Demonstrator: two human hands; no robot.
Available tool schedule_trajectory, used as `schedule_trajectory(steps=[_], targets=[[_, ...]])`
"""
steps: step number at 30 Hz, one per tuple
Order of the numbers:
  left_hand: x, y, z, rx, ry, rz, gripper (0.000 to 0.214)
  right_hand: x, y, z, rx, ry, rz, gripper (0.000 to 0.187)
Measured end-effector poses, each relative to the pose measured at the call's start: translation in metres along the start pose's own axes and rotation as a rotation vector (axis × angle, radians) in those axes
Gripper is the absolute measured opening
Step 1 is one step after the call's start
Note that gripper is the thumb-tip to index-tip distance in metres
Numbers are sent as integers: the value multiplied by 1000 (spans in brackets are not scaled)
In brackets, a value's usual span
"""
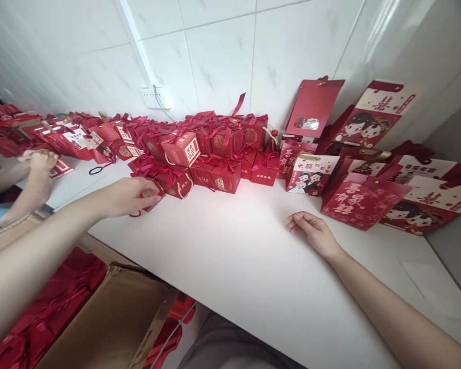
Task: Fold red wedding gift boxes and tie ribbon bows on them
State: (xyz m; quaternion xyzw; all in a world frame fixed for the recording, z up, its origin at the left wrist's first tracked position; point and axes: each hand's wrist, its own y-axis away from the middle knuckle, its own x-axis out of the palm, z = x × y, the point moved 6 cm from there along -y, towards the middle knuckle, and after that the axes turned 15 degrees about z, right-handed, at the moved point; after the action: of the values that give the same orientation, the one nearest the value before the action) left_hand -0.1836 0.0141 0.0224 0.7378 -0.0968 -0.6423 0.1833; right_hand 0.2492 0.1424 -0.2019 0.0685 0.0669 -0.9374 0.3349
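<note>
My left hand (pixel 117 197) reaches to the left part of the white table, its fingers closed around a small red gift box (pixel 152 196) at the front of a row of similar boxes. Part of that box is covered by the hand. Beside it stands a red box with a ribbon and a rope cord (pixel 180 184). My right hand (pixel 315 234) rests over the table on the right, fingers loosely curled and slightly apart, holding nothing visible. Its nearest neighbours are a small printed box with a cartoon couple (pixel 306 177) and a pink-red gift bag (pixel 363 202).
Ribboned red boxes (pixel 226 143) are piled along the tiled wall. Larger gift bags (pixel 369 120) stand at right. A co-worker's hands (pixel 42 161) are at far left, near a black loop (pixel 96 170). Below the table edge sits an open cardboard carton (pixel 111 318) beside red ribboned items (pixel 57 302).
</note>
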Motion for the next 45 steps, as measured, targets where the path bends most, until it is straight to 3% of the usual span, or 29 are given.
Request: schedule_trajectory(steps=[4, 9, 13, 15, 17, 19, 23, 28, 30, 34, 37, 39, 43, 45], targets=[[-25, -65, -49, 184, -217, -84, 54, 7, -4, 6, -37, 99, -1, 44], [-37, -116, -139, 401, -74, 94, 54, -1, -5, 43, -96, 340, -81, 34], [-22, -130, -209, 469, -27, 253, 59, -50, -3, 110, -208, 574, -250, 22], [-9, -130, -234, 511, 37, 301, 61, -84, 7, 147, -248, 883, -448, 22], [5, -129, -255, 578, 108, 328, 63, -118, 15, 165, -93, 1054, -567, 23], [22, -128, -271, 636, 124, 391, 62, -148, 25, 168, 94, 1049, -618, 31], [44, -129, -284, 650, 60, 573, 64, -171, 33, 156, 269, 991, -493, 37], [32, -136, -271, 572, 39, 434, 62, -167, 27, 146, 446, 1070, -389, 56], [29, -136, -268, 569, 51, 381, 60, -159, 24, 146, 476, 1066, -311, 53], [21, -126, -275, 685, 168, 200, 57, -127, 17, 164, 261, 959, -169, 31], [12, -114, -285, 812, 273, 36, 76, -96, 11, 176, 38, 811, -57, 31], [11, -110, -291, 864, 305, 34, 80, -78, 5, 180, -74, 720, 11, 33], [17, -113, -295, 843, 154, 121, 28, -56, -2, 178, -150, 681, 141, 27], [19, -114, -295, 822, 51, 124, 19, -54, -2, 178, -150, 713, 161, 20]])
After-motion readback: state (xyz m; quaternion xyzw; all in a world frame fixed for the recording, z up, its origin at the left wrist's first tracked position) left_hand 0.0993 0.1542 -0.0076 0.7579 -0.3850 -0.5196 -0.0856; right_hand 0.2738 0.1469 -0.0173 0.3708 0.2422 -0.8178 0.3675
